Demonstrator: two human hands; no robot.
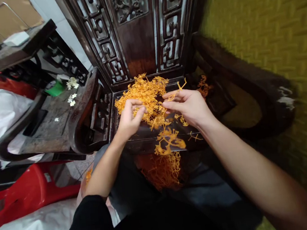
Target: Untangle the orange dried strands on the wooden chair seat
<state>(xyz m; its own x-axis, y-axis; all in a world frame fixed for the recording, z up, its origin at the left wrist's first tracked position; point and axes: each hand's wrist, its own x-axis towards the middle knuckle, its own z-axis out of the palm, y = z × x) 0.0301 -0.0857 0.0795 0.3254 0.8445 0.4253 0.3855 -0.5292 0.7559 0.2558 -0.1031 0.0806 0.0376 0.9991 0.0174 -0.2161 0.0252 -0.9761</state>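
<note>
A heap of small orange, branching, plastic-looking pieces [146, 91] covers the back of a dark carved wooden chair seat [142, 142]. My right hand [187, 105] pinches a thin orange branched piece [182, 85] between thumb and fingers, at the heap's right side. At the heap's left front is my left hand [132, 119], its thumb and forefinger curved with a gap between them; nothing shows held there. Below and between the hands, a loose orange cluster [169, 141] appears at the seat's front edge. More orange strands [166, 169] sit lower, between my legs.
Behind the seat rises a carved wooden backrest [138, 39]. To the left are another wooden chair [51, 121] with a green roll [54, 88] and white flower-like bits [72, 98], plus a red plastic stool [37, 187]. A yellow-green woven surface [272, 38] fills the right.
</note>
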